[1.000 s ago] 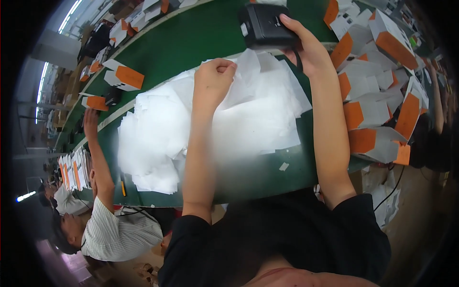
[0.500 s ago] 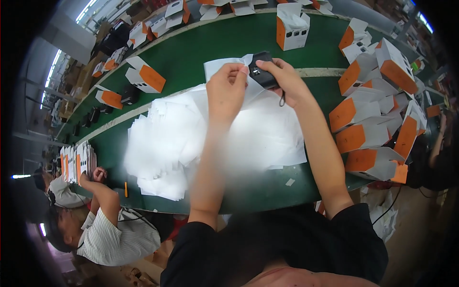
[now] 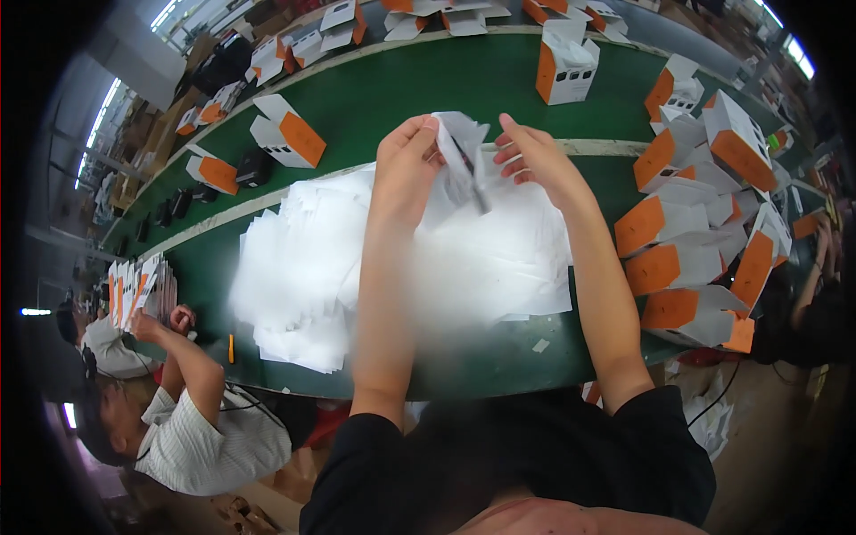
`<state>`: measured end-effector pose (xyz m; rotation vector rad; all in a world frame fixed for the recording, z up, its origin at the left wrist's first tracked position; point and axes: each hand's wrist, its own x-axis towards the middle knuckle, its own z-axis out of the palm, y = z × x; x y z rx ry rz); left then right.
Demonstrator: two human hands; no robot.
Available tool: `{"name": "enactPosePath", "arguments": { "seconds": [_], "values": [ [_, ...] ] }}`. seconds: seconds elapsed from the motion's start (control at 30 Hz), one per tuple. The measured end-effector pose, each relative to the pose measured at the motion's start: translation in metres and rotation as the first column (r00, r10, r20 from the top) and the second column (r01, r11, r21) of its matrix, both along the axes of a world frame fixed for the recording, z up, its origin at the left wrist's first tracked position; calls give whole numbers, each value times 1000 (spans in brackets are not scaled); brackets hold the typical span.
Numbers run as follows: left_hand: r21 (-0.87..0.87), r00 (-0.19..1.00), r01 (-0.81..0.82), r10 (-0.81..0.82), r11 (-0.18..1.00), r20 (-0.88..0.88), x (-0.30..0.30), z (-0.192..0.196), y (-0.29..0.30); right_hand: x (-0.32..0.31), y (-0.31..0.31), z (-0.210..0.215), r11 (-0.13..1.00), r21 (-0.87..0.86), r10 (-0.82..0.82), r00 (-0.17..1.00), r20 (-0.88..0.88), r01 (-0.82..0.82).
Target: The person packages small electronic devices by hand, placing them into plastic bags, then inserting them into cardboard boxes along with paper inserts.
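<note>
Both my hands are raised over a big heap of thin white bags (image 3: 330,259) on the green conveyor table (image 3: 464,89). My left hand (image 3: 407,169) pinches one white bag (image 3: 462,156) at its left edge. My right hand (image 3: 535,160) grips the same bag from the right, fingers spread at its top. A dark object shows through the bag between my hands, mostly hidden.
Orange-and-white cartons (image 3: 695,241) are stacked at the right edge, one (image 3: 563,61) stands on the belt ahead, others (image 3: 283,134) lie at the left. A person in a striped shirt (image 3: 192,428) works at the lower left beside flat cartons (image 3: 134,285).
The black device that my right hand held far out on the belt has come back toward me and now sits inside the white bag held by both hands.
</note>
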<state>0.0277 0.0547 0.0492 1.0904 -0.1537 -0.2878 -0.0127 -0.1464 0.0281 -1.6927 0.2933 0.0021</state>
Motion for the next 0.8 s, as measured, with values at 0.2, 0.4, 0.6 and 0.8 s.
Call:
{"name": "enactPosePath", "arguments": {
  "seconds": [0.2, 0.4, 0.6, 0.8],
  "values": [
    [-127, 984, 153, -139, 980, 115, 16, -18, 12, 3, 17, -7, 977, -102, 184, 982, -33, -187],
    [-102, 996, 73, -68, 992, 51, -7, 8, 8, 4, 9, -6, 976, -52, 217, 946, 241, -211],
    [-181, 986, 38, -8, 983, 164, -18, 15, -2, -32, -5, 23, 895, -363, 408, 808, 426, -260],
    [155, 957, 65, -106, 986, 270, -26, 31, -51, -5, 21, 0, 899, -402, 300, 913, 277, -174]
  ]
}}
